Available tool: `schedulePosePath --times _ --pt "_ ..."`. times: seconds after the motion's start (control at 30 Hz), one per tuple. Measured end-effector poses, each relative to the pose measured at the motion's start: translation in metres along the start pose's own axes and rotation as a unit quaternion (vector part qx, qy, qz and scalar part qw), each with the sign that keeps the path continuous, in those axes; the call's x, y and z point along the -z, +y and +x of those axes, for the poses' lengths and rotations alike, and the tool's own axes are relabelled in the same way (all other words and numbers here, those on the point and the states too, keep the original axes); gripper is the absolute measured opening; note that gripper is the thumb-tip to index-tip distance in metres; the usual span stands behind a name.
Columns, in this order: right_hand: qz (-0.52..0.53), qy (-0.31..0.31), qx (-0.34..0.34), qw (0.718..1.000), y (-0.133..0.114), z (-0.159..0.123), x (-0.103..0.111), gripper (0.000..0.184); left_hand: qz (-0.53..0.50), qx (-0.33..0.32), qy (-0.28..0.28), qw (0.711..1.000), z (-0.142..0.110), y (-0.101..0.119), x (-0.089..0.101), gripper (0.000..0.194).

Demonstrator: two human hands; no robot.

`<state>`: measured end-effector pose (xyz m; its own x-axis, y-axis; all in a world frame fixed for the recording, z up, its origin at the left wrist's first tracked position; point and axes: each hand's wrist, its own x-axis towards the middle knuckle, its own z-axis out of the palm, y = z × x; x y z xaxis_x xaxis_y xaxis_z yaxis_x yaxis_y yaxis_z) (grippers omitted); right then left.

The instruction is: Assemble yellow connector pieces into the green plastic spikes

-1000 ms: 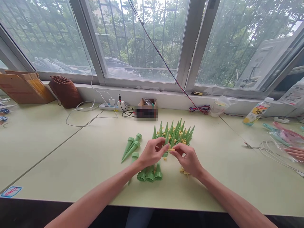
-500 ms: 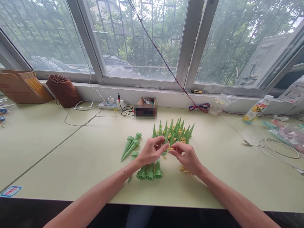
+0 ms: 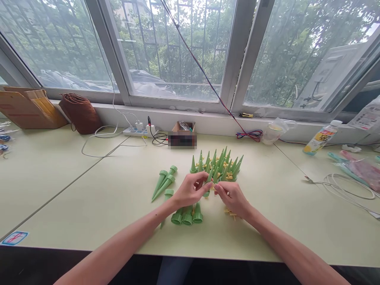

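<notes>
My left hand is closed around a green plastic watering spike, its point upward and its cap end down near the table. Facing it, my right hand pinches a small yellow plastic piece against the side of that spike; fingertips hide most of the piece. Just beyond both hands stands a cluster of upright green spikes with yellow pieces on them. Several spikes lie under my left wrist, open ends toward me, and more spikes lie to the left. Loose yellow pieces sit below my right hand.
Along the window wall are a cardboard box, a brown bag, a power strip, a small box and a bottle. A white cable lies at right. The table's front edge runs below my arms.
My right fingertips have closed in on the spike, and the yellow piece shows less than before. My left hand keeps its hold. Another person's hand at the right edge has left view.
</notes>
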<state>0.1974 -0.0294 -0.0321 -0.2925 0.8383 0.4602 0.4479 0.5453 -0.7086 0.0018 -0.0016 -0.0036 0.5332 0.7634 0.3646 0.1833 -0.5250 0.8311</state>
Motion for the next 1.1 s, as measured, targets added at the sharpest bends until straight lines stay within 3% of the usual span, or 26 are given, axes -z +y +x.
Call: schedulePosePath --times 0.17,0.3,0.4,0.6,0.87,1.1 --pt "0.004 -0.007 -0.009 1.0 -0.004 0.0 0.001 0.054 0.006 -0.003 0.01 1.0 0.0 0.0 -0.001 0.028" --pt "0.01 0.016 -0.017 1.0 -0.011 0.002 0.004 0.033 0.001 -0.006 0.047 0.999 0.002 -0.001 -0.002 0.031" --pt "0.043 0.02 -0.018 0.999 -0.013 0.002 0.005 0.028 -0.005 -0.007 0.07 0.998 0.003 0.0 -0.001 0.032" --pt "0.035 0.022 -0.009 0.999 -0.013 0.001 0.006 0.027 -0.01 -0.001 0.046 0.999 0.002 -0.001 -0.001 0.027" --pt "0.008 -0.004 -0.015 1.0 -0.009 0.002 0.005 0.05 0.011 -0.014 0.034 0.999 0.001 -0.002 -0.001 0.024" --pt "0.03 0.011 -0.024 0.999 -0.015 0.001 0.007 0.028 -0.007 -0.012 0.042 0.999 0.002 0.0 -0.001 0.026"
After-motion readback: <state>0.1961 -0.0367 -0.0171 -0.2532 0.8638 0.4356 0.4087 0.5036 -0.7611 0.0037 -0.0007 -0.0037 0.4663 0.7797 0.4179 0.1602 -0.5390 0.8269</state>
